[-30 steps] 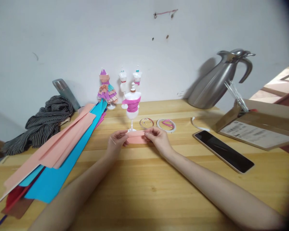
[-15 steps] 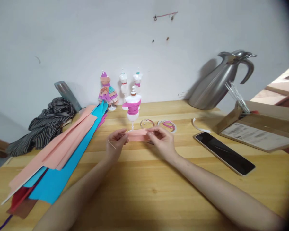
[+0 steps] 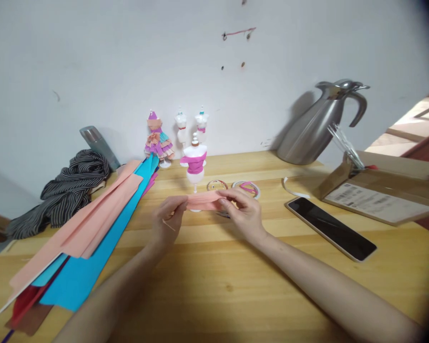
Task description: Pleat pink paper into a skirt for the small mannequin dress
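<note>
A short strip of pink crepe paper [image 3: 204,201] is stretched level between my two hands. My left hand [image 3: 168,218] pinches its left end, and a thin pale strand hangs by that hand's fingers. At the right end, my right hand [image 3: 243,209] grips the strip between thumb and fingers. Just behind the paper stands a small white mannequin [image 3: 195,164] with a magenta band wrapped round its chest; its base is partly covered by the strip. Something dark, perhaps a small tool [image 3: 223,215], lies on the table beside my right fingers.
Crepe paper sheets [image 3: 103,238] in pink, blue and red lie left, near a striped cloth [image 3: 60,190]. Behind stand a dressed mannequin [image 3: 158,143] and two white ones. Rolls of tape [image 3: 256,192], a phone [image 3: 331,228], a cardboard box [image 3: 375,190] and a steel jug [image 3: 311,126] are right.
My left hand has shifted slightly left and the pink strip looks pulled a little longer. The view has tilted slightly; the things on the table have stayed put.
</note>
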A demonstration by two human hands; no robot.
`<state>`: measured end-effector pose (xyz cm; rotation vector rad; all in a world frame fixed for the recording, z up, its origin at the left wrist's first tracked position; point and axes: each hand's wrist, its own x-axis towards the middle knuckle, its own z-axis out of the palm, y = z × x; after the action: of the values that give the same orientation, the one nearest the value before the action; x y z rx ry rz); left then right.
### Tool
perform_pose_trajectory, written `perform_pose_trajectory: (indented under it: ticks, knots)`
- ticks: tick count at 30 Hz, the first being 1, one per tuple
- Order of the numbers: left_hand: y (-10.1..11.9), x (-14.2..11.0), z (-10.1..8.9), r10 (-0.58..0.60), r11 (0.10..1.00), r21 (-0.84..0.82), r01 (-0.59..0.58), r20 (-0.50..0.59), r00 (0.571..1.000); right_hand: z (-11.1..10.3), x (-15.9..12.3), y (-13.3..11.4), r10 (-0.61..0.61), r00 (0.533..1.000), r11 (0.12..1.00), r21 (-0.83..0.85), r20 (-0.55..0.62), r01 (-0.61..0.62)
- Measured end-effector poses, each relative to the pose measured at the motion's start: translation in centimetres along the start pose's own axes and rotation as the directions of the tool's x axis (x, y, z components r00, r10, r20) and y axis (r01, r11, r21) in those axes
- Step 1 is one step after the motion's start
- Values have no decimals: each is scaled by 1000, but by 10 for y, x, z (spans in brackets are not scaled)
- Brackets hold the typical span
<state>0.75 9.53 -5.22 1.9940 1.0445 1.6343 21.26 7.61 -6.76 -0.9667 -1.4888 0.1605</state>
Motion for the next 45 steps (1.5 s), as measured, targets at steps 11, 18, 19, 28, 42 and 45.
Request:
perform_pose_trajectory:
  ticks: [11, 18, 19, 28, 42, 45]
  knots:
    - [-6, -3, 6, -194, 965, -193, 176, -77, 978, 2, -3, 1, -38, 999, 998, -56, 21, 39]
    - [-9, -5, 9, -237, 951, -220, 215, -79, 968, 1, -3, -2, -23, 999, 997, -74, 30, 25]
    - [-9, -5, 9, -260, 943, -237, 235, -83, 962, 1, -3, -2, -18, 999, 997, -71, 32, 21]
    - [-9, -7, 15, -372, 894, -298, 336, -75, 925, 4, -7, 3, 137, 990, 990, -28, 18, -137]
    - [-6, -4, 17, -567, 782, -317, 537, -5, 824, 11, -14, 10, 372, 925, 927, 15, 74, -374]
    - [-5, -5, 17, -583, 748, -354, 562, 53, 810, 13, -15, 12, 425, 902, 902, 51, 80, -430]
